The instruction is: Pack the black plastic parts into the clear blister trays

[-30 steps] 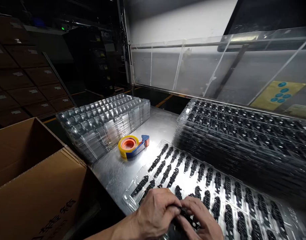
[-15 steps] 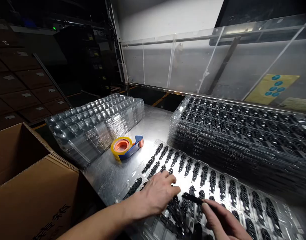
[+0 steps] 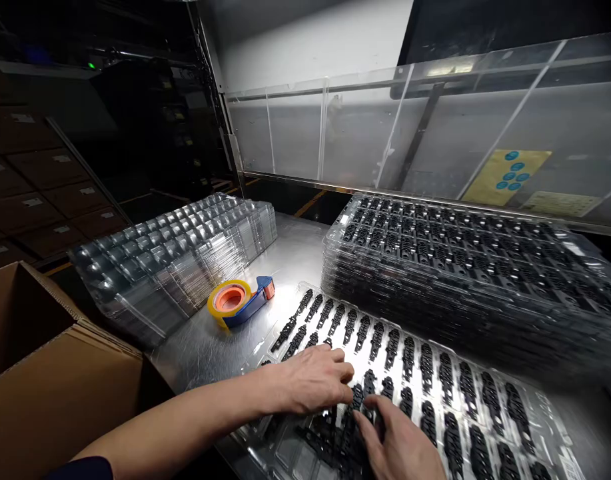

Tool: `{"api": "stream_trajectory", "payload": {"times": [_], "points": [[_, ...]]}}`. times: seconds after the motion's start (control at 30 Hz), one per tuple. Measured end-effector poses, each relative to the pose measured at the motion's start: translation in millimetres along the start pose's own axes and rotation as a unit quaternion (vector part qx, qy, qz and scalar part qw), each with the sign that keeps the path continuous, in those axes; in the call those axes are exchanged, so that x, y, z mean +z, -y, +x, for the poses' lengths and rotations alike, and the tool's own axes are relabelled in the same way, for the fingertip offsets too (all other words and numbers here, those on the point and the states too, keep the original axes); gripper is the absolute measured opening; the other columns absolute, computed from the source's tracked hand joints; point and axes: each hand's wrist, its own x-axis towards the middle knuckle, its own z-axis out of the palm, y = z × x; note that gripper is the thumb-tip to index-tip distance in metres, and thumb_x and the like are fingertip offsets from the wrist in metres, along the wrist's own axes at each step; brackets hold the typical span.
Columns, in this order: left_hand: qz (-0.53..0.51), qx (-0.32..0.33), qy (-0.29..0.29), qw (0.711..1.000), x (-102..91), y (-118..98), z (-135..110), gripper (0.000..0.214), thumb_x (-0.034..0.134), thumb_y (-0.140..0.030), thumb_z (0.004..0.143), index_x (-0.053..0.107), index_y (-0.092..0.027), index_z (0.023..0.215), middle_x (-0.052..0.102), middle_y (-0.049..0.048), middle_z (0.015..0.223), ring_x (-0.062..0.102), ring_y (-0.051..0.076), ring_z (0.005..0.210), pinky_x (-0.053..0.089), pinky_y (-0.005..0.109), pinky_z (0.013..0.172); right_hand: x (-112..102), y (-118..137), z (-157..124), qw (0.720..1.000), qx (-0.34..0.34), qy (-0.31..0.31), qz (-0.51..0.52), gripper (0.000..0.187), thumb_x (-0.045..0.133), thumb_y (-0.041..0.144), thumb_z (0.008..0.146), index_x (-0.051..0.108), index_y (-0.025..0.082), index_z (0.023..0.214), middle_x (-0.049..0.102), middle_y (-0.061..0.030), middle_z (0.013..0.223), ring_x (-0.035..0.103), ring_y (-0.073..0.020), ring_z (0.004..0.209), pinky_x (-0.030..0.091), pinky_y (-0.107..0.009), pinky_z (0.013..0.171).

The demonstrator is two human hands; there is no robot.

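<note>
A clear plastic tray [image 3: 490, 373] with rows of small black parts [image 3: 385, 347] lies on the metal table in front of me. My left hand [image 3: 310, 380] rests palm down on the tray's near left part, fingers curled over the black parts. My right hand [image 3: 398, 443] sits just right of it at the bottom edge, fingertips pressing on black parts near the tray's front. Whether either hand holds a part is hidden by the fingers.
A tall stack of filled trays [image 3: 475, 273] stands behind the tray. Empty clear trays [image 3: 170, 257] are stacked at the left. A yellow tape dispenser [image 3: 238, 300] lies between them. An open cardboard box [image 3: 40, 380] is at the lower left. A clear acrylic screen [image 3: 385, 133] runs along the back.
The right hand held a black part up half a second ago; now it is lowered onto the tray. The left hand slid slightly right. The view shifted left.
</note>
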Motion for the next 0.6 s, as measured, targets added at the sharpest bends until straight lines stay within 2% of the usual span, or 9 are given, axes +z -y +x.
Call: {"api": "stream_trajectory", "payload": {"times": [0.1,0.23,0.47,0.6], "points": [[-0.013,-0.013,-0.005,1.0,-2.4,5.7,-5.2,0.009,0.06,-0.017,0.084,0.057,-0.021,0.077,0.06,0.0012,0.082,0.05,0.016,0.071,0.035,0.031,0.059,14.5,8.2,4.8,0.994,-0.043,-0.038,-0.096,0.037,0.035,0.044,0.089,0.061,0.023,0.105,0.07,-0.0085,0.095,0.068,-0.024,0.076,0.052,-0.034,0.062],[-0.102,-0.081,-0.008,0.991,-7.9,21.2,-21.7,0.011,0.058,-0.013,0.084,0.062,-0.022,0.082,0.061,-0.0014,0.082,0.052,0.013,0.065,0.033,0.025,0.055,19.9,22.4,12.9,0.985,-0.048,-0.063,-0.152,0.034,0.032,0.036,0.092,0.057,0.021,0.11,0.068,-0.009,0.097,0.068,-0.025,0.073,0.049,-0.036,0.06],[-0.273,-0.136,-0.066,0.95,-13.0,39.4,-30.2,0.006,0.069,-0.014,0.078,0.071,-0.019,0.08,0.061,-0.0007,0.083,0.057,0.01,0.076,0.042,0.018,0.07,5.7,27.5,32.6,0.988,-0.033,-0.06,-0.136,0.031,0.031,0.039,0.094,0.054,0.02,0.104,0.068,-0.0072,0.088,0.067,-0.0223,0.074,0.05,-0.033,0.061],[-0.294,-0.177,-0.097,0.934,-9.3,39.6,-20.3,0.014,0.068,-0.004,0.074,0.071,-0.017,0.078,0.062,0.0009,0.091,0.058,0.012,0.083,0.044,0.019,0.075,15.0,16.7,18.2,0.99,-0.062,-0.053,-0.113,0.036,0.038,0.046,0.091,0.055,0.023,0.113,0.067,-0.0074,0.108,0.068,-0.0197,0.082,0.053,-0.029,0.064]]}}
